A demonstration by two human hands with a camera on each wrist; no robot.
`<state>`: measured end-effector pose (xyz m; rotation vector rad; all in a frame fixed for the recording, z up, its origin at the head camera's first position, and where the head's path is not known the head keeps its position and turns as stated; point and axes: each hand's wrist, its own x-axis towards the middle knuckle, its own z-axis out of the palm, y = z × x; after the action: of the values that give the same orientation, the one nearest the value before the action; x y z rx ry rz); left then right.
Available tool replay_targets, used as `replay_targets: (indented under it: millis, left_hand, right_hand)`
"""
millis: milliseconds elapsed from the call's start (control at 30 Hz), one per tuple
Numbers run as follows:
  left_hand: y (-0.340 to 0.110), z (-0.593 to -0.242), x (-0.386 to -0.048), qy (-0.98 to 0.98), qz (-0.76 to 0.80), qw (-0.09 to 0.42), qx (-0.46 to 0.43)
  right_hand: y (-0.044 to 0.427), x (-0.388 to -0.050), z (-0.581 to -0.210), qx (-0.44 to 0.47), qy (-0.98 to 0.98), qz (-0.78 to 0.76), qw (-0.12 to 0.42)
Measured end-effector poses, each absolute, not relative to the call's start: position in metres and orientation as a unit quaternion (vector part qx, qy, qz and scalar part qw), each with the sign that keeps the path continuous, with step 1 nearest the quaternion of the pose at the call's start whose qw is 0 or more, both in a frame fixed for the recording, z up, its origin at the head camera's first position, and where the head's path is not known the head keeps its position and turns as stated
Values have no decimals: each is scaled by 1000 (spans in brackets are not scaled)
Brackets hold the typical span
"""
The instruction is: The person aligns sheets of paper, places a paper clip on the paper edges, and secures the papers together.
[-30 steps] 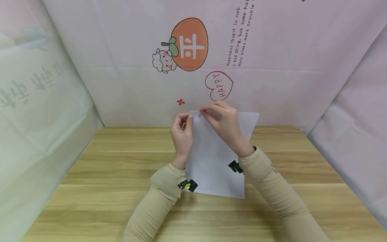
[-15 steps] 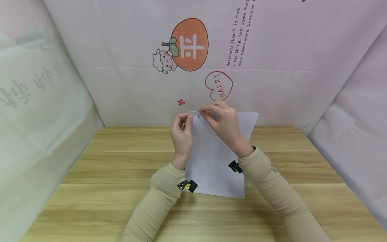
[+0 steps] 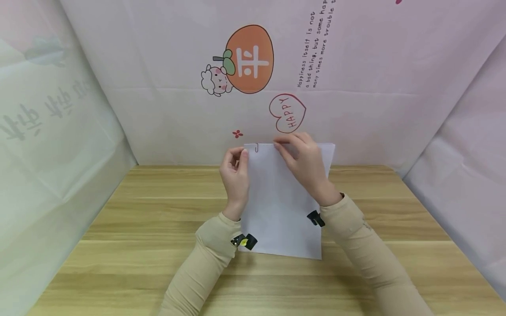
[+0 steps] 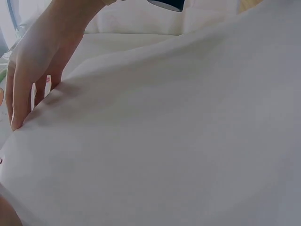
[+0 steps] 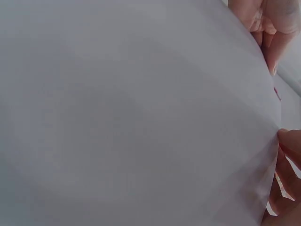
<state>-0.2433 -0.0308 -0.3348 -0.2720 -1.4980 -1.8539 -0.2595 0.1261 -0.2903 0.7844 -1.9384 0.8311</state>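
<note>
White sheets of paper (image 3: 280, 206) stand tilted up over the table in the head view, their edges slightly offset at the top right. A thin reddish paper clip (image 3: 256, 148) sits on the top edge near the left corner. My left hand (image 3: 236, 182) pinches that corner between thumb and fingers. To the right of the clip, my right hand (image 3: 306, 164) pinches the top edge. The right wrist view has the clip (image 5: 277, 93) between both hands, with the paper (image 5: 131, 108) filling most of the frame.
A wooden table (image 3: 158, 245) lies beneath the paper. Printed white cloth (image 3: 178, 123) hangs behind it, and pale cloth walls stand left and right. A black wrist camera (image 3: 249, 241) overlaps the paper's lower left, another (image 3: 315, 218) its right side.
My right hand has slid right along the top edge, away from the paper clip, which now shows fully. The paper's top and the left hand have shifted slightly left.
</note>
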Motion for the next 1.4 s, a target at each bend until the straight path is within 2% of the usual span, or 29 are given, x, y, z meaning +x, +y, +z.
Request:
replay_targets:
  millis: [600, 800, 900, 1133, 1400]
  left_hand:
    - [-35, -334, -246, -572, -726, 369, -97]
    - [-36, -322, -234, -568, -730, 368, -96]
    - [-37, -316, -228, -567, -730, 370, -97]
    - [-39, -333, -247, -565, -732, 368, -95]
    - [-40, -335, -248, -566, -725, 378, -100]
  right_hand:
    - [159, -263, -295, 258, -785, 312, 469]
    - [168, -264, -297, 235, -788, 315, 473]
    - [172, -265, -298, 231, -787, 325, 470]
    - [181, -267, -299, 216, -781, 364, 459]
    - [191, -266, -302, 172, -781, 426, 423]
